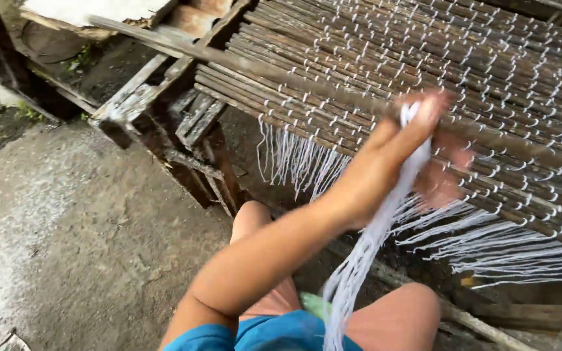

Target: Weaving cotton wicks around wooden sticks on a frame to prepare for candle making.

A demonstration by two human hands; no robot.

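My left hand [385, 156] is raised in front of me, closed on a bundle of white strings [359, 260] that hangs down between my knees. My right hand [447, 174] is blurred just behind it, against the same bundle; its grip is unclear. Both hands are at the near edge of a mat of thin brown sticks [424, 58] bound with white string. A loose stick [281, 75] lies slantwise across the mat. More white strings [515, 247] hang as a fringe from the mat's edge.
The mat rests on a rough wooden frame [183, 123] to the left. Bare grey concrete ground [73, 221] fills the left side. My knees [255, 214] in pink shorts sit under the mat's edge, and wooden sticks [482, 325] lie at lower right.
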